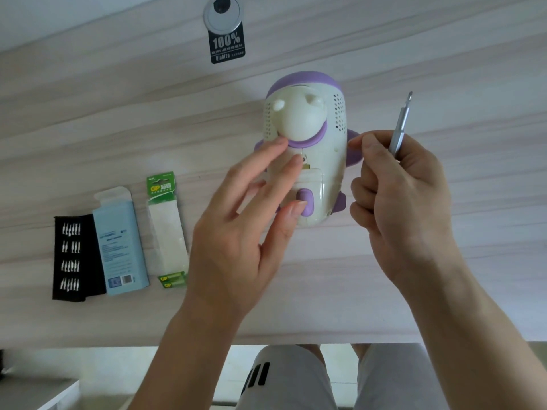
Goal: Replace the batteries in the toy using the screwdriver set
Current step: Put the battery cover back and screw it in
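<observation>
**Toy on the table, screwdriver in the right hand**

The white and purple toy (306, 122) lies on the pale wood-grain table (88, 128), right of centre, with its purple-capped head pointing far and its purple feet pointing near. The left hand (245, 220) reaches over it from the near left with its fingers straight and spread apart. Two fingertips (279, 142) rest on the toy's body by the purple collar, and the thumb lies near a foot.

The right hand (396, 208) is at the toy's right side, its fingers curled tightly round a slim silver screwdriver (401, 125). The shaft points up and away from the toy. One fingertip of this hand is just beside the toy's right edge; I cannot tell whether it touches.

Well apart on the left lie a black bit tray (75, 257), a blue box (120, 241) and a green-topped battery pack (165, 220), side by side. Two green batteries (173, 280) lie at the pack's near end. At the far edge are a round grommet (223, 14) and a black label (227, 44).
</observation>
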The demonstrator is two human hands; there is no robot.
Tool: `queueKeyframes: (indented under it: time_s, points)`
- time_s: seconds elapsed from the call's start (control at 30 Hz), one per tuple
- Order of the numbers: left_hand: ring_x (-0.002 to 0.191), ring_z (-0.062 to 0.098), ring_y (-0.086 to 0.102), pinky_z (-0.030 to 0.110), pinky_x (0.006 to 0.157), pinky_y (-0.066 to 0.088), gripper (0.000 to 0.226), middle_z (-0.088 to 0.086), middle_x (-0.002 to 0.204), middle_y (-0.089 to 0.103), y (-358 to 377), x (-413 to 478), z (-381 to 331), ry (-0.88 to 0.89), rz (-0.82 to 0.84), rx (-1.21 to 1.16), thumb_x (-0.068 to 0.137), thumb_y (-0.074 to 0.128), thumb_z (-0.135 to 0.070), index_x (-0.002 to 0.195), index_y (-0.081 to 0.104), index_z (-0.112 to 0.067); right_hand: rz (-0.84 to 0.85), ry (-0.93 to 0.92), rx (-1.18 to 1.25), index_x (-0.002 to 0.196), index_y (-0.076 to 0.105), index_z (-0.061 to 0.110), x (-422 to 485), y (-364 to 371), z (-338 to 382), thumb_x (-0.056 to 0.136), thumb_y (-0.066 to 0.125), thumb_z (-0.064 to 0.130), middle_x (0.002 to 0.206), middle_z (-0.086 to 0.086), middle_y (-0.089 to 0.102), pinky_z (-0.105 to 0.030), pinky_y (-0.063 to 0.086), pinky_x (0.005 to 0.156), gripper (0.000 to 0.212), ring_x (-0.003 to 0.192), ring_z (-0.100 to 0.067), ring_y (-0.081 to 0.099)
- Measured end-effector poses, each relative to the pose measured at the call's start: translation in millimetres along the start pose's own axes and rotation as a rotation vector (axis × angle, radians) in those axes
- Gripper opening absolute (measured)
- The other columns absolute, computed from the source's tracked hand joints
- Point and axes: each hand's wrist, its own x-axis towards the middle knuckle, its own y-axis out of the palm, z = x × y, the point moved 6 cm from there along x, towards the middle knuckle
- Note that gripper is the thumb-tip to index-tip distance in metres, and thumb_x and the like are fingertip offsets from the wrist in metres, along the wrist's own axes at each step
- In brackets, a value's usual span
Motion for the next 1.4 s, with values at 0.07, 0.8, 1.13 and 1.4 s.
queueKeyframes:
  time_s: [0.07, 0.8, 1.13, 1.4]
  points:
    - [0.1, 0.018, 0.069, 0.019, 0.096, 0.048, 0.032, 0.016, 0.138, 0.055, 0.1, -0.9, -0.1, 0.003, 0.003, 0.004, 0.104, 0.048, -0.016, 0.128, 0.063, -0.001, -0.002, -0.004, -0.003, 0.086, 0.056, 0.008, -0.6, -0.1, 0.0, 0.103, 0.043, 0.008, 0.04, 0.015, 0.044, -0.018, 0.019, 0.039, 0.021, 0.038, -0.007, 0.019]
    - [0.105, 0.03, 0.065, 0.043, 0.087, 0.056, 0.034, 0.019, 0.135, 0.056, -4.6, 3.0, -3.5, 0.099, 0.113, 0.113, 0.102, 0.056, -0.018, 0.131, 0.064, -0.002, -0.024, -0.024, 0.069, 0.104, 0.07, 0.006, -18.4, -10.5, 7.3, 0.104, 0.037, 0.016, 0.067, -0.008, 0.024, -0.022, 0.016, 0.042, 0.034, 0.052, -0.016, 0.016]
    - [0.111, 0.029, 0.059, 0.04, 0.088, 0.055, 0.034, 0.018, 0.136, 0.053, -2.3, 7.3, 12.1, 0.103, 0.114, -0.033, 0.102, 0.057, -0.026, 0.129, 0.065, -0.007, -0.162, -0.363, 0.008, 0.089, 0.063, 0.017, -54.1, -15.2, 32.5, 0.094, 0.062, 0.004, 0.07, -0.001, 0.062, -0.024, 0.038, 0.044, 0.014, 0.055, -0.018, 0.06]
    - [0.107, 0.029, 0.059, 0.042, 0.083, 0.055, 0.029, 0.018, 0.131, 0.055, -1.3, 9.2, 21.8, 0.137, 0.073, -0.113, 0.102, 0.058, -0.021, 0.126, 0.068, -0.007, -0.261, -0.413, 0.089, 0.092, 0.065, 0.011, -57.7, 5.0, 17.6, 0.099, 0.059, 0.011, 0.068, -0.004, 0.062, -0.026, 0.047, 0.05, 0.009, 0.06, -0.018, 0.061]
